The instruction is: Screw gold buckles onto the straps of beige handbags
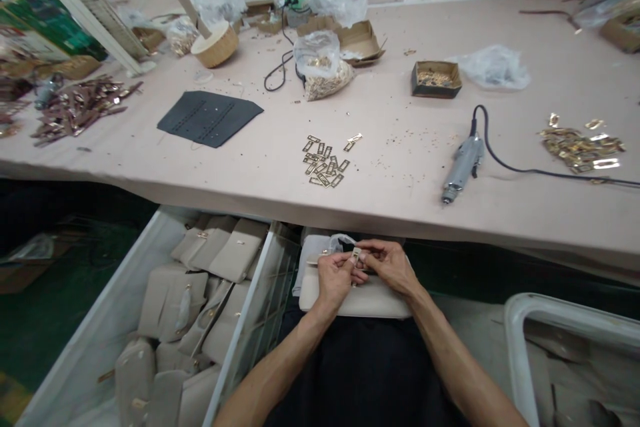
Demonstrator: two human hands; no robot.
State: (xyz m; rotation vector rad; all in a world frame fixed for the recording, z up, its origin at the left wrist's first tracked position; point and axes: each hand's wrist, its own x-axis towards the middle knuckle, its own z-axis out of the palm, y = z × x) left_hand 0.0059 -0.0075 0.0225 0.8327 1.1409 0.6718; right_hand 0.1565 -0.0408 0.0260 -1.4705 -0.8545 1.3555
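On my lap lies a beige handbag, below the table's front edge. Both hands meet over its upper part. My left hand is closed, its thumb and finger pinching a small beige tab with a metal-looking piece on it. From the other side my right hand pinches the same tab. The fingers hide part of it, so its exact kind is unclear. Behind the hands a clear plastic wrap shows at the bag's top. Several flat gold rectangular frames lie on the table ahead.
A grey electric screwdriver with a black cord rests right of the frames, near gold fittings. Farther back are a small box of parts and a dark panel. Crates of beige bags stand at left, another bin at right.
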